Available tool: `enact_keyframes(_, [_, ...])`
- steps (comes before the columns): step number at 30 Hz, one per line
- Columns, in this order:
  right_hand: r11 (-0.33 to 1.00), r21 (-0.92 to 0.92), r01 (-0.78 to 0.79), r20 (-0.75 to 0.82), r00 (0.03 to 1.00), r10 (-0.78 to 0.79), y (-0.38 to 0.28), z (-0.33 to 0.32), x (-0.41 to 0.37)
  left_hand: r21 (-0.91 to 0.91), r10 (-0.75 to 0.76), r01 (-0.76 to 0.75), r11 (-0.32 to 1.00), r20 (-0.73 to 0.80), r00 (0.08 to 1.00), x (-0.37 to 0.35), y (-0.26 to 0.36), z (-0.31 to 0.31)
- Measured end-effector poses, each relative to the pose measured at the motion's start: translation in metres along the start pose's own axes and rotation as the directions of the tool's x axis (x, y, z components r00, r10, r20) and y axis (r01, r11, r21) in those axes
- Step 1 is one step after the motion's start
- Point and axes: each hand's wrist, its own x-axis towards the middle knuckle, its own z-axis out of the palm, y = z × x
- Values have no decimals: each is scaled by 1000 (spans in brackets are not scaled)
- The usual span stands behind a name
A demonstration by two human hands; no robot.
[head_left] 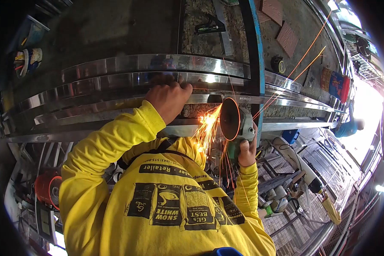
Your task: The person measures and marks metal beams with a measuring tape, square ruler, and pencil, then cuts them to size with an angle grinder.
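Note:
My right hand (247, 150) is wrapped around the body of an angle grinder (245, 126). The grinder's disc (230, 119) meets the edge of a shiny metal bar (149, 100), and orange sparks (208, 123) spray from the contact down toward my yellow shirt. Left of the disc, my left hand (168, 99) is closed on the metal bar, its fingertips partly hidden behind the knuckles. More polished metal bars (158, 64) lie side by side just beyond that hand.
A blue-edged beam (257, 51) crosses the bars. On the work surface are a tape measure (278, 65), a square (211, 26), reddish boards (287, 39) and a red-and-blue container (335, 84). A person in blue (347, 127) is at the far right.

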Motion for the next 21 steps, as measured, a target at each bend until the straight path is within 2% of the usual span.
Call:
enact_keyframes(7, [995,79,-56,-28,998,58,-15,10,1,-7,4,-4,1000,-32,999,-1,0,2])
enact_keyframes(10, [986,96,-136,-66,988,143,-23,15,1,17,-25,25,1000,20,999,-1,1,1])
enact_keyframes(13, [987,46,-152,-82,984,155,-25,14,3,39,-34,35,999,-24,999,-1,2,4])
enact_keyframes(14, [987,108,-121,-45,991,126,-19,12,3,43,-30,32,999,-44,999,-1,2,5])
enact_keyframes(16, [992,70,-107,-8,994,108,-8,1,2,53,-21,26,998,-83,996,-2,1,8])
enact_keyframes(20, [1000,-5,-25,-34,999,25,-15,7,3,1,-30,30,1000,-50,998,-1,1,6])
enact_keyframes(21, [999,10,-45,-17,999,45,-11,3,2,10,-27,27,1000,-39,999,-1,1,7])
